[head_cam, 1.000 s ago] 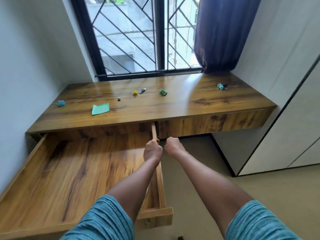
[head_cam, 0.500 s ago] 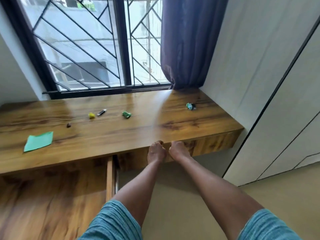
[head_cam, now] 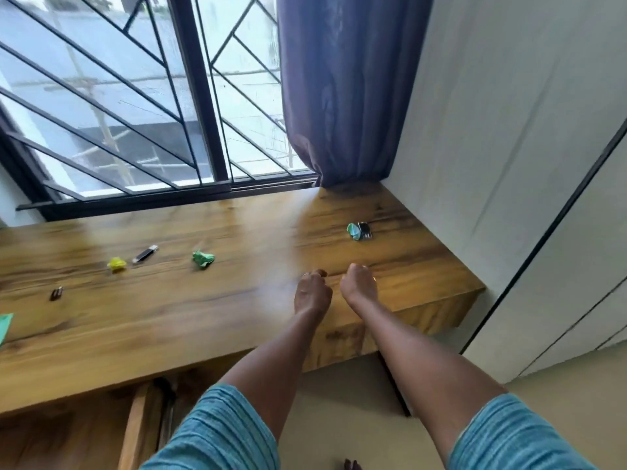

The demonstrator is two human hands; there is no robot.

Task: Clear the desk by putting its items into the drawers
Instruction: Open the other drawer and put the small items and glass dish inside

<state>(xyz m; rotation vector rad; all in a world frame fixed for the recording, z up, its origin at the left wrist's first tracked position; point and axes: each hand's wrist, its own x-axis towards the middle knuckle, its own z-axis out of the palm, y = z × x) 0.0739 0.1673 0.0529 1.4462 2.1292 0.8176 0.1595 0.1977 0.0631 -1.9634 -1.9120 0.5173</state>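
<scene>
**Fig. Both hands curled above the right part of the desk**

Near left, the open drawer shows only wood grain in the part you can see. Your left hand and right hand sit side by side, just apart, over the desk. Their fingers are curled under, with nothing visible in them.

Seven items lie on the top:
- one flat green sheet at the left edge
- one small dark piece
- one yellow wad
- one black-and-silver stick
- one green wad
- far right, one teal wad touching one black object
</scene>
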